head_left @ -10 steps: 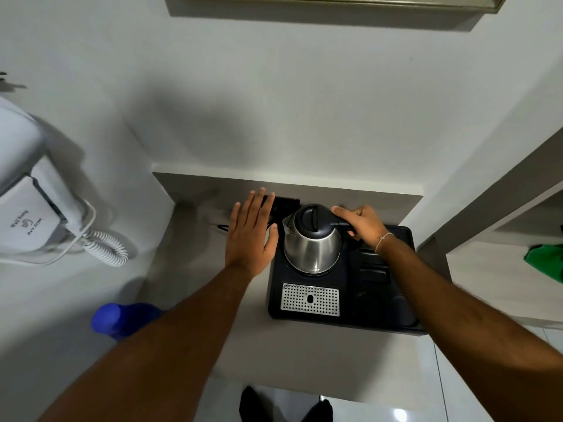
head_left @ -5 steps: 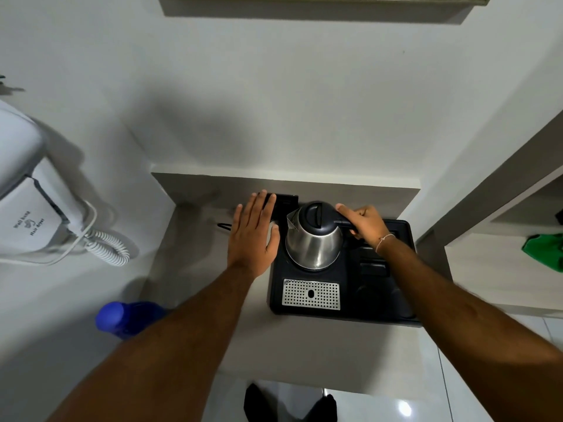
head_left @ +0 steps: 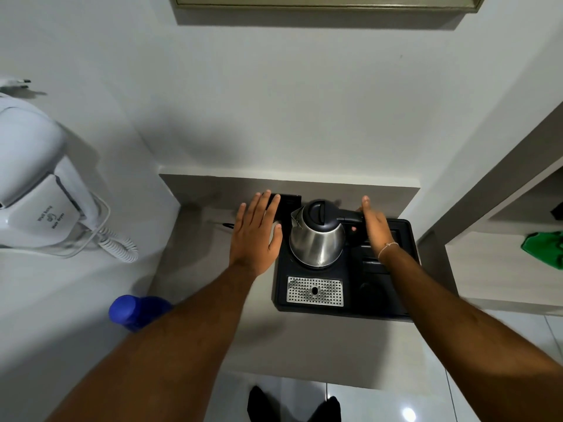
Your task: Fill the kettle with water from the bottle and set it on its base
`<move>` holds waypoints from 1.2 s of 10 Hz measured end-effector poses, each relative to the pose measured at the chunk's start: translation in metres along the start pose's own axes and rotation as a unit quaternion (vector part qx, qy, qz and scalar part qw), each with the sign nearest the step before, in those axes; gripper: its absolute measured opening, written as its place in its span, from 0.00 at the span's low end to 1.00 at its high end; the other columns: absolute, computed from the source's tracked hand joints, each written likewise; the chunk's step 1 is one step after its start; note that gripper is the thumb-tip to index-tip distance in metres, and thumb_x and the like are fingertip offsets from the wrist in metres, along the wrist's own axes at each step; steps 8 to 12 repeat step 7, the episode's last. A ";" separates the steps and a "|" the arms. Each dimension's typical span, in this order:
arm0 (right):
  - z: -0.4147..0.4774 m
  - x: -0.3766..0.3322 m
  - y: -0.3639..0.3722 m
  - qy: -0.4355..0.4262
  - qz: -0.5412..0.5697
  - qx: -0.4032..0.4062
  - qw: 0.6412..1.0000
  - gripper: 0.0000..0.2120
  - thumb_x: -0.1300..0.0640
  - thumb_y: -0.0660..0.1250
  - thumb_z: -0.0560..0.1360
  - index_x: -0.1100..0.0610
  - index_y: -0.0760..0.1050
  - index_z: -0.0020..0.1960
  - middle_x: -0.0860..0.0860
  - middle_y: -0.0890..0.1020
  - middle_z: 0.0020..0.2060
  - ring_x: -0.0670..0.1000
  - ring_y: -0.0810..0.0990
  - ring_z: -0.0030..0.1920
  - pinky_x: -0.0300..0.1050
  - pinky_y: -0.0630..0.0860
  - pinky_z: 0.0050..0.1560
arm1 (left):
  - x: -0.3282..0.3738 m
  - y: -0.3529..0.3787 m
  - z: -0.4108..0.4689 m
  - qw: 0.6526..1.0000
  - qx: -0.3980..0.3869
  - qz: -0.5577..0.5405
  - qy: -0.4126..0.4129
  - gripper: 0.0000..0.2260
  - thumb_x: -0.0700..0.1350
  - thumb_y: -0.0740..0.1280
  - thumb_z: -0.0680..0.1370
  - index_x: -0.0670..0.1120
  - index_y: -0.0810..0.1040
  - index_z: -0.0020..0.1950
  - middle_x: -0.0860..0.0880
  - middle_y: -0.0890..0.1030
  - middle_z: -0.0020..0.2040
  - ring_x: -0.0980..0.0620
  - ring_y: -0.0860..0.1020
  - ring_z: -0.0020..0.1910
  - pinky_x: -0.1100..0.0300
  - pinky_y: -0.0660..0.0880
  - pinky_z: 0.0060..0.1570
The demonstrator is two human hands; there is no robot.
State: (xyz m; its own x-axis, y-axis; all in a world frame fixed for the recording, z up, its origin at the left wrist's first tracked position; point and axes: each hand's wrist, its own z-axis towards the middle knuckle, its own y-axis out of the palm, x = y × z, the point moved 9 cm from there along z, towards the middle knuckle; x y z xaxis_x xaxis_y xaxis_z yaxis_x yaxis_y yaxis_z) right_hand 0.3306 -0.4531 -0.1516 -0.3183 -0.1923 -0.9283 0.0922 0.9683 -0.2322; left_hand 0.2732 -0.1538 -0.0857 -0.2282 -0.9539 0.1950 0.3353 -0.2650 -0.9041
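A steel kettle (head_left: 316, 242) with a black lid and handle stands upright on the black tray (head_left: 393, 306) at the back of the counter. My right hand (head_left: 376, 228) is open just right of the black handle, fingers straight, no longer gripping it. Flat and open, my left hand (head_left: 257, 236) hovers just left of the kettle, above the counter. A blue-capped bottle (head_left: 134, 310) stands at the counter's left edge, partly hidden behind my left forearm.
The tray holds a perforated metal drip grate (head_left: 315, 291) in front of the kettle. A white wall hair dryer (head_left: 45, 190) with a coiled cord hangs on the left wall. A green object (head_left: 543, 248) lies on the shelf at right. Walls enclose the counter at back and left.
My right hand has let go of the kettle handle and opened beside it. The kettle stays on the tray. My left hand has barely moved.
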 end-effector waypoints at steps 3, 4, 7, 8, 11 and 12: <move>-0.006 -0.015 -0.005 -0.014 -0.036 -0.007 0.999 0.32 0.39 0.72 0.80 0.47 0.57 0.28 0.44 0.61 0.24 0.45 0.60 0.25 0.42 0.62 0.31 | 0.009 0.000 0.001 1.000 -0.007 -0.001 0.016 0.29 0.51 0.55 0.84 0.50 0.58 0.86 0.49 0.61 0.86 0.48 0.57 0.86 0.43 0.54 0.85; -0.007 -0.017 -0.007 -0.005 -0.050 -0.017 0.999 0.29 0.38 0.73 0.79 0.50 0.63 0.29 0.52 0.66 0.28 0.51 0.65 0.30 0.46 0.65 0.38 | 0.017 -0.002 0.005 1.000 -0.005 -0.002 0.017 0.29 0.51 0.55 0.84 0.50 0.59 0.86 0.48 0.61 0.86 0.48 0.57 0.86 0.43 0.54 0.84; -0.029 -0.085 -0.007 -0.179 -0.303 0.083 0.932 0.21 0.39 0.70 0.81 0.55 0.83 0.62 0.54 0.85 0.62 0.59 0.80 0.66 0.59 0.71 0.72 | 0.038 -0.045 0.036 0.998 0.044 0.005 0.039 0.29 0.51 0.58 0.84 0.51 0.59 0.86 0.48 0.61 0.86 0.48 0.57 0.86 0.43 0.55 0.84; -0.029 -0.085 -0.007 -0.179 -0.303 0.083 0.932 0.21 0.39 0.70 0.81 0.55 0.83 0.62 0.54 0.85 0.62 0.59 0.80 0.66 0.59 0.71 0.72 | 0.038 -0.045 0.036 0.998 0.044 0.005 0.039 0.29 0.51 0.58 0.84 0.51 0.59 0.86 0.48 0.61 0.86 0.48 0.57 0.86 0.43 0.55 0.84; -0.029 -0.085 -0.007 -0.179 -0.303 0.083 0.932 0.21 0.39 0.70 0.81 0.55 0.83 0.62 0.54 0.85 0.62 0.59 0.80 0.66 0.59 0.71 0.72 | 0.038 -0.045 0.036 0.998 0.044 0.005 0.039 0.29 0.51 0.58 0.84 0.51 0.59 0.86 0.48 0.61 0.86 0.48 0.57 0.86 0.43 0.55 0.84; -0.029 -0.085 -0.007 -0.179 -0.303 0.083 0.932 0.21 0.39 0.70 0.81 0.55 0.83 0.62 0.54 0.85 0.62 0.59 0.80 0.66 0.59 0.71 0.72 | 0.038 -0.045 0.036 0.998 0.044 0.005 0.039 0.29 0.51 0.58 0.84 0.51 0.59 0.86 0.48 0.61 0.86 0.48 0.57 0.86 0.43 0.55 0.84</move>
